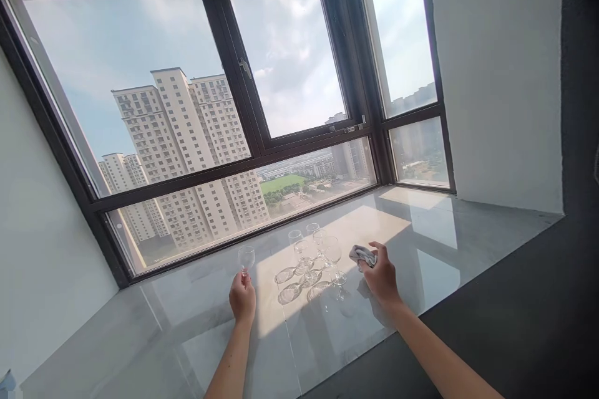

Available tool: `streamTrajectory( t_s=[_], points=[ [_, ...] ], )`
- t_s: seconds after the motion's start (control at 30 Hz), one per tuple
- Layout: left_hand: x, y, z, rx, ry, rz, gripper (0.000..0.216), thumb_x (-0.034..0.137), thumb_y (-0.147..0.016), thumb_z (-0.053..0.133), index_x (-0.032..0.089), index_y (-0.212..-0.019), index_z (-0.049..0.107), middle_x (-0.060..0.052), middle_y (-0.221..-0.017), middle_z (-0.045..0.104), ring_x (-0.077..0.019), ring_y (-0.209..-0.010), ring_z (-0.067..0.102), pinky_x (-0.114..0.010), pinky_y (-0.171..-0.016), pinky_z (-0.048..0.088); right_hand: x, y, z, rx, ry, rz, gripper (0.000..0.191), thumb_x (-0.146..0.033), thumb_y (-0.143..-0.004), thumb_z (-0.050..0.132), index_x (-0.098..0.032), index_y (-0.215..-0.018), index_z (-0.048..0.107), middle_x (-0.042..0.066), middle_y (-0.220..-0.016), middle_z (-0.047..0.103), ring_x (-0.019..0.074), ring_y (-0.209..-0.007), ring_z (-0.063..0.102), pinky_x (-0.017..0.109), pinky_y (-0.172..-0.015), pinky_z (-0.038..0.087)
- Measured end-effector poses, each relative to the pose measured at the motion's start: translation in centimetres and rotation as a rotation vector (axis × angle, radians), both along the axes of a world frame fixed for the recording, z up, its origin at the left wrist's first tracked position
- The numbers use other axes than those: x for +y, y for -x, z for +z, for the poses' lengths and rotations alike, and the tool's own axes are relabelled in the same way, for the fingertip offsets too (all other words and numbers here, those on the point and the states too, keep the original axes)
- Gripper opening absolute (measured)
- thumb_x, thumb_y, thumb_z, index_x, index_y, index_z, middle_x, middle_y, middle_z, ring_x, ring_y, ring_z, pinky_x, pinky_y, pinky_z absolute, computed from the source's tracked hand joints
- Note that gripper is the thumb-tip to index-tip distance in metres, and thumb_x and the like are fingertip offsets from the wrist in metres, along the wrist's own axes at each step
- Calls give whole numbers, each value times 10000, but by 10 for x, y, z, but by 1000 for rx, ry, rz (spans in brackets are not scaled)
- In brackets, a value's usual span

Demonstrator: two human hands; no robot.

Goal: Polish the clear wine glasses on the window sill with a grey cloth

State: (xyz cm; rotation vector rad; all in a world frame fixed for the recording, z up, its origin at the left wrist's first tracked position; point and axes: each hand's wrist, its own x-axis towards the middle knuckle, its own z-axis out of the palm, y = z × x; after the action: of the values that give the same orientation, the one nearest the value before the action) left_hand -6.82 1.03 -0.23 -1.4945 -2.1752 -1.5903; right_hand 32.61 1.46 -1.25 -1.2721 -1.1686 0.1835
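— What does the head view show?
— A clear wine glass [246, 257] with a round bowl and thin stem, upright over the glossy, pale stone sill [421, 243]. It is just left of more stemmed glasses [318, 249] clustered in a sunlit patch.
— And the hands?
— Both arms reach forward. The left hand [242, 296] has its fingers closed round the stem. The right hand [382, 277], just right of the cluster, curls around a crumpled grey cloth [362, 255].

wine glass [246, 257]: clear, upright, held by stem | cloth [362, 255]: grey, bunched
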Motion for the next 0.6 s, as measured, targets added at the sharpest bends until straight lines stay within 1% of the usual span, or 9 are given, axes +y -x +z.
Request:
streamTrajectory(
  t_s=[0.1,0.17,0.23,0.3,0.37,0.4,0.47,0.53,0.6],
  points=[
    [-6,-25,4,244,-332,-131,267,334,-967,416,210,-1050,637,-93,-1087,717,-212,-944,671,-328,-842,499,-11,5,3,-34,-117,-33,370,-360,-816,539,-203,-1148,495,105,-921,700,247,-774,686,327,-654,522],
    [-12,-47,7,403,-436,-208,256,302,-976,430,201,-1081,640,-87,-1032,717,-212,-947,662,-343,-863,498,-26,13,3,-102,-252,-18,367,-331,-863,543,-212,-1203,475,107,-967,707,251,-873,702,334,-710,548],
    [-18,-69,10,525,-467,-298,250,242,-981,434,196,-1128,631,-75,-970,710,-203,-921,652,-341,-855,494,-45,27,2,-208,-378,60,389,-268,-897,548,-225,-1268,439,99,-993,705,233,-921,701,324,-739,561],
    [-26,-89,12,618,-447,-381,259,189,-977,438,196,-1162,620,-58,-903,695,-189,-847,635,-325,-811,489,-66,45,2,-315,-485,157,375,-165,-904,523,-239,-1262,440,102,-1034,694,215,-951,691,316,-771,566],
    [-33,-103,14,697,-407,-449,252,167,-964,465,201,-1160,620,-48,-864,683,-186,-804,618,-316,-778,476,-85,64,6,-446,-539,295,439,-71,-875,470,-239,-1279,439,97,-1023,689,206,-938,676,302,-746,568],
    [-37,-107,14,733,-388,-479,236,160,-955,480,203,-1133,628,-44,-840,677,-187,-789,612,-317,-769,469,-92,72,11,-516,-543,359,490,-34,-848,449,-238,-1294,438,95,-1015,690,209,-930,667,304,-733,567],
    [-43,-112,14,801,-364,-535,201,137,-933,493,206,-1045,645,-37,-788,660,-192,-760,602,-327,-766,455,-100,86,24,-635,-509,440,578,16,-795,413,-237,-1314,440,83,-985,691,218,-905,646,310,-696,561],
    [-46,-114,14,847,-371,-566,195,101,-912,478,205,-923,643,-30,-729,631,-192,-724,583,-331,-752,440,-102,93,40,-700,-453,472,612,38,-767,393,-234,-1313,448,70,-943,682,221,-872,628,303,-655,548],
    [-46,-114,14,873,-396,-561,205,86,-904,473,204,-823,619,-26,-694,606,-191,-710,564,-327,-740,426,-99,94,54,-706,-405,473,608,44,-753,389,-229,-1292,460,60,-912,665,214,-834,617,290,-628,536]
  ],
)
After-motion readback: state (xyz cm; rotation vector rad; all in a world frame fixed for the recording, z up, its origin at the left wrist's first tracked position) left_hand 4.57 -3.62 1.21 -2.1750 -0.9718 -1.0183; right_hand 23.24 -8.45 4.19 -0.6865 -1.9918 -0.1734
